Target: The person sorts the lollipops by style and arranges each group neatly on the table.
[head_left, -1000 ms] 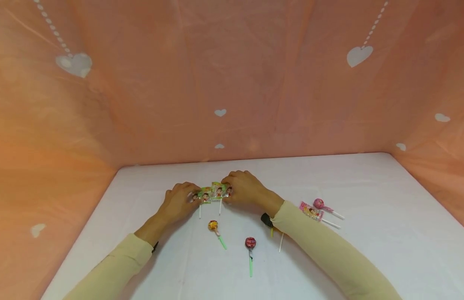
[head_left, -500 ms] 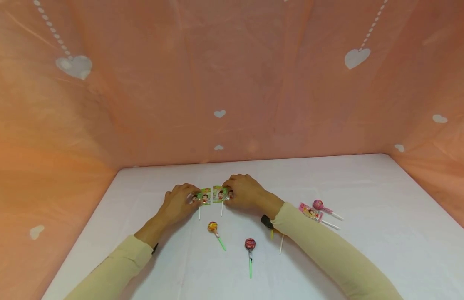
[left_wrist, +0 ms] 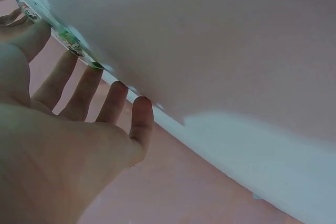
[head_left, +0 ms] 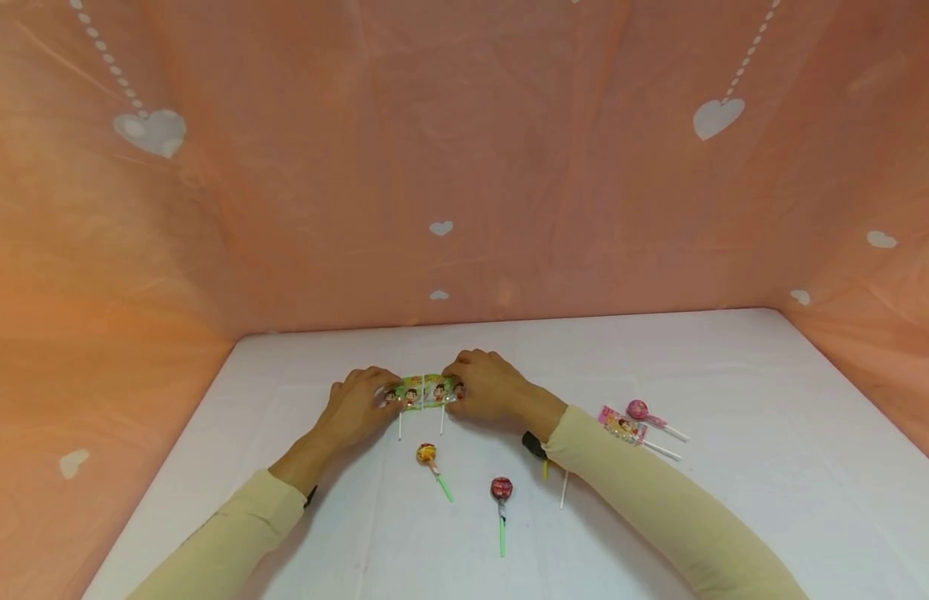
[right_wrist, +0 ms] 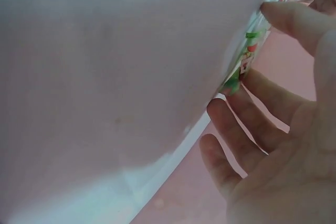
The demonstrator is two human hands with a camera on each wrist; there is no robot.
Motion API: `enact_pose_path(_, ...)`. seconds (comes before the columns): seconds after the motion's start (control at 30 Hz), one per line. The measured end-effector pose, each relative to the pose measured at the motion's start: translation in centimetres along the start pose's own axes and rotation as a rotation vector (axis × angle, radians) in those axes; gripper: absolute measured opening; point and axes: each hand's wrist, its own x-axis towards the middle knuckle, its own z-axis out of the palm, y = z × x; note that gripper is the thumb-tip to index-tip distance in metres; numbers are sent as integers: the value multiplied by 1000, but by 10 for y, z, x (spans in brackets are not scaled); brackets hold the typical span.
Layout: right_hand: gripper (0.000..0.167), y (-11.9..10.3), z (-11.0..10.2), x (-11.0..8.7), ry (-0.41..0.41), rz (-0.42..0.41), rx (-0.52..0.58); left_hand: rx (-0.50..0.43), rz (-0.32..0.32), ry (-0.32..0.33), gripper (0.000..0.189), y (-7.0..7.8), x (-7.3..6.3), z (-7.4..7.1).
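Observation:
In the head view my left hand (head_left: 357, 406) pinches a flat lollipop (head_left: 412, 395) in a green, picture-printed wrapper by its left side, white stick toward me. My right hand (head_left: 485, 386) pinches a matching green-wrapped lollipop (head_left: 437, 389) by its right side. The two wrappers lie edge to edge on the white table, their sticks roughly parallel. The left wrist view shows thumb and fingertips along the wrapper (left_wrist: 69, 40), the remaining fingers touching the tabletop. From the right wrist, the green wrapper (right_wrist: 247, 59) sits between thumb and fingers. The hands cover the wrappers' outer ends.
Closer to me lie a yellow-orange ball lollipop (head_left: 427, 454) and a dark red one (head_left: 501, 489), both green-sticked. A black-wrapped lollipop (head_left: 534, 444) is partly under the right sleeve. Right of that arm lie a pink flat lollipop (head_left: 623, 423) and a pink ball lollipop (head_left: 638, 409).
The right hand first drew its lollipop slightly toward me, level with the other one, then slid it left until the gap between the wrappers closed. The left hand has stayed in place.

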Motion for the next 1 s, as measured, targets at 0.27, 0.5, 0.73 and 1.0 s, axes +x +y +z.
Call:
enact_pose_path(0.27,53,1,0,0,-19,1,27,-5,-8,-1,37,1,-1,0)
enact_pose_path(0.5,50,1,1,0,-35,-8,16,8,-7,0,38,0,0,1)
enact_pose_path(0.73,51,-2,-1,2,-52,26,-6,29,-3,-26,40,-1,6,-3)
enact_pose_path(1.0,51,-2,0,4,-41,38,-21,47,3,-36,40,-4,12,-5)
